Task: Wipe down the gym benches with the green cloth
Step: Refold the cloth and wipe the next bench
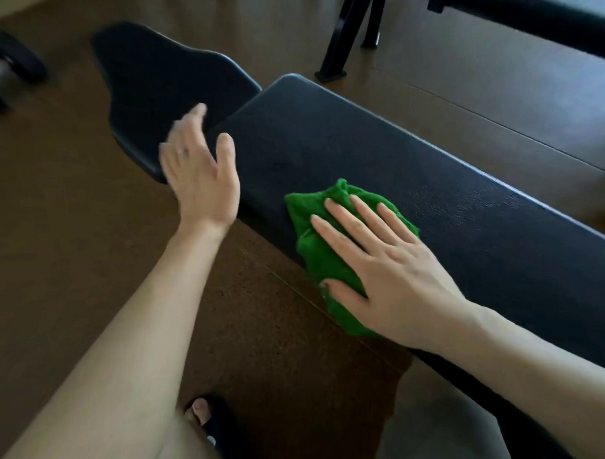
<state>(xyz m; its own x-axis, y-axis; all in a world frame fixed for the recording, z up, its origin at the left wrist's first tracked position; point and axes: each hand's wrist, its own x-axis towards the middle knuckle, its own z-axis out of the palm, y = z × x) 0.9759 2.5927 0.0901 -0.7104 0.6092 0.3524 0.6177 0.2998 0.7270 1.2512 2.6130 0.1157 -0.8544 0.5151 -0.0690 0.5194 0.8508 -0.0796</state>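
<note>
Green cloth (324,259) lay bunched on the near edge of the long black bench pad (430,190), with part of it hanging over the side toward you. In the head view, your right hand (388,271) pressed flat on top of the cloth, fingers straight and slightly spread, thumb reaching down over the cloth's near fold. The pad ran from lower right up toward the middle of the picture.

Your left hand (198,171) was up in the air beside the far end of that pad, blurred, palm turned inward, fingers straight and loosely apart, holding nothing. You wore a ring (183,151) on one finger. Behind that hand sat the separate seat pad (159,86), black too and lying just beyond the long pad's end.

On the brown floor (71,220) at upper left you had a dumbbell (4,71), well apart from the bench. At the top, black metal legs (349,32) stood on the floor, and another dark padded bench (526,12) crossed the upper right corner. Your foot in a dark sandal (206,418) showed at the bottom.
</note>
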